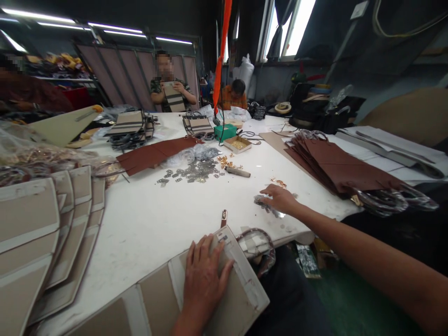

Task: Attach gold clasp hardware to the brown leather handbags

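Note:
My left hand [205, 275] lies flat, fingers spread, on a beige bag panel [157, 294] with pale strips, which slants across the near table edge. A brown tab with a metal fitting [224, 218] sticks out past the panel's top corner. Beside that corner is a plastic-wrapped bag handle [269, 252]. Over a small heap of flat metal plates [259, 200] reaches my right hand [280, 199], with index finger and thumb apart at the heap. Its other fingers are partly hidden. Some copper-coloured pieces [279, 182] lie just beyond it.
Similar panels [75, 224] are stacked at left. Brown bag pieces [336, 163] with wrapped handles lie at right. Mid-table are many metal plates [198, 171], a grey bar [238, 172], a box of gold fittings [238, 143] and a green box [225, 132]. Other people sit beyond the table.

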The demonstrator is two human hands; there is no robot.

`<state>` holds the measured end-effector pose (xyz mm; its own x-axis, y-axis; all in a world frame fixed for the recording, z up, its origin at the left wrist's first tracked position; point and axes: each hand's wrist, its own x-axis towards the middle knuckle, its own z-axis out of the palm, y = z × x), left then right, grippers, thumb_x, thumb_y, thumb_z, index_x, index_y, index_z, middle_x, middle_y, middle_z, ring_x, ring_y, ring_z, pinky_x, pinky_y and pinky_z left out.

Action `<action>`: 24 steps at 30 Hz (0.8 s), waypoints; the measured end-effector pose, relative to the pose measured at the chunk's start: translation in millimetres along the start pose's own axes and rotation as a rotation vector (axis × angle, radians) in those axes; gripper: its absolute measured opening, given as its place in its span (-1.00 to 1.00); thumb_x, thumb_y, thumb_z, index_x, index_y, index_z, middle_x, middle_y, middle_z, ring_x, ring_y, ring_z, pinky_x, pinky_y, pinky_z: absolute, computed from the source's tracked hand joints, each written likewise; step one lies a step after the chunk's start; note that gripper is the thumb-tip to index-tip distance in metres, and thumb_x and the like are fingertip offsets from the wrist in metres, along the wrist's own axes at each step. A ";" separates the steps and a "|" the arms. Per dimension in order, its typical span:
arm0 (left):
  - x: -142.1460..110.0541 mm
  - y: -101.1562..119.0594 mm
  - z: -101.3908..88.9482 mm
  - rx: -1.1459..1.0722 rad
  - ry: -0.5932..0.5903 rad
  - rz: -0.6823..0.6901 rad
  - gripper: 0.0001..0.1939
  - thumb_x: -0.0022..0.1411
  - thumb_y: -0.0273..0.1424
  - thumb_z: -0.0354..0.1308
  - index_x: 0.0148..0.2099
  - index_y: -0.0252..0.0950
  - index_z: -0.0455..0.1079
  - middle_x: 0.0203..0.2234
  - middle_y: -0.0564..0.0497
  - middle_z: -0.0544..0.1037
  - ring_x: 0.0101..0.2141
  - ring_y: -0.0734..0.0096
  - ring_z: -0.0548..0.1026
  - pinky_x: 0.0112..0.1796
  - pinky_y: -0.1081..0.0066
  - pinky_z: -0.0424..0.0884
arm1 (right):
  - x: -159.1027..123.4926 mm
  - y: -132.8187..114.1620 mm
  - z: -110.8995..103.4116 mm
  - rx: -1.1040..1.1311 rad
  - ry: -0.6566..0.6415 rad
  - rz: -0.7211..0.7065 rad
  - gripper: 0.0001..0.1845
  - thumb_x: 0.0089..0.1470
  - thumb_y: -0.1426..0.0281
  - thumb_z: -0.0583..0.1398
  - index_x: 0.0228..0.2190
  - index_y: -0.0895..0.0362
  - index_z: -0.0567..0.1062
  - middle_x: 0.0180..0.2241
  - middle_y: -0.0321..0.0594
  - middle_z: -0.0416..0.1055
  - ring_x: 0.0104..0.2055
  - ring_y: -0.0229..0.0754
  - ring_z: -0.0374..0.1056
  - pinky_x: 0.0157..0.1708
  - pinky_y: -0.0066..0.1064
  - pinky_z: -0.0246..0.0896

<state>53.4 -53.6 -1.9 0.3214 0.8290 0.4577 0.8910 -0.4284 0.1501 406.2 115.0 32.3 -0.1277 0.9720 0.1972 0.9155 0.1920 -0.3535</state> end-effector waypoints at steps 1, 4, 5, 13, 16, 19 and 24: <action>0.1 0.2 -0.7 -0.006 -0.005 -0.004 -0.58 0.35 -0.20 0.17 0.22 -0.13 0.40 0.22 -0.15 0.42 0.24 -0.01 0.33 0.27 -0.15 0.20 | 1.0 -1.7 3.3 -0.017 -0.013 0.030 -0.72 0.13 0.19 0.30 -0.13 -0.05 0.68 -0.11 -0.19 0.59 -0.13 -0.06 0.50 -0.14 -0.32 0.36; 0.0 1.6 -3.6 -0.045 -0.031 -0.023 -0.57 0.37 -0.21 0.15 0.23 -0.14 0.39 0.22 -0.16 0.41 0.25 0.00 0.32 0.28 -0.16 0.17 | 5.5 -5.1 10.7 -0.033 -0.033 0.103 -0.79 0.11 0.24 0.30 -0.23 -0.04 0.70 -0.13 -0.21 0.60 -0.13 -0.06 0.50 -0.20 -0.36 0.33; -0.3 2.5 -5.0 -0.064 -0.045 -0.036 -0.57 0.37 -0.21 0.14 0.24 -0.14 0.38 0.23 -0.15 0.40 0.25 0.00 0.31 0.29 -0.16 0.16 | 6.8 -5.5 11.4 -0.028 -0.043 0.120 -0.82 0.08 0.25 0.32 -0.26 -0.03 0.71 -0.15 -0.22 0.61 -0.16 -0.07 0.51 -0.22 -0.38 0.33; -3.6 11.6 -16.2 -0.153 -0.163 -0.112 -0.53 0.37 -0.17 0.13 0.26 -0.13 0.37 0.27 -0.17 0.35 0.30 0.01 0.25 0.35 -0.12 0.04 | 4.6 -9.7 -5.7 0.072 -0.064 0.190 -0.81 0.02 0.25 0.35 -0.35 0.10 0.66 -0.41 -0.20 0.60 -0.34 -0.11 0.48 -0.37 -0.37 0.29; -4.3 12.2 -17.2 -0.162 -0.176 -0.115 -0.52 0.37 -0.16 0.13 0.27 -0.13 0.36 0.28 -0.16 0.33 0.30 0.02 0.24 0.36 -0.11 0.02 | -17.5 -40.1 -14.3 0.275 0.004 0.211 -0.74 -0.01 0.18 0.36 -0.37 0.13 0.64 -0.48 -0.20 0.57 -0.42 -0.14 0.43 -0.40 -0.35 0.27; -4.7 13.2 -16.9 -0.166 -0.173 -0.114 -0.53 0.38 -0.16 0.12 0.27 -0.13 0.35 0.28 -0.16 0.33 0.30 0.03 0.23 0.37 -0.09 0.00 | -64.3 -91.4 -14.0 0.600 -0.082 0.206 -0.62 -0.02 0.12 0.37 -0.27 0.15 0.61 -0.50 -0.24 0.54 -0.48 -0.20 0.39 -0.44 -0.37 0.30; -4.6 14.8 -16.2 -0.168 -0.175 -0.113 -0.53 0.38 -0.16 0.11 0.28 -0.13 0.34 0.28 -0.15 0.33 0.30 0.04 0.23 0.36 -0.09 0.01 | -149.9 -160.3 16.0 0.875 -0.342 0.247 -0.52 0.03 0.10 0.34 -0.06 0.09 0.58 -0.44 -0.29 0.51 -0.45 -0.19 0.42 -0.44 -0.37 0.37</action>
<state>59.9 -69.6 12.5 0.2863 0.9184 0.2732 0.8635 -0.3709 0.3418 272.6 -59.3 44.8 -0.2003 0.9588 -0.2017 0.3413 -0.1247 -0.9317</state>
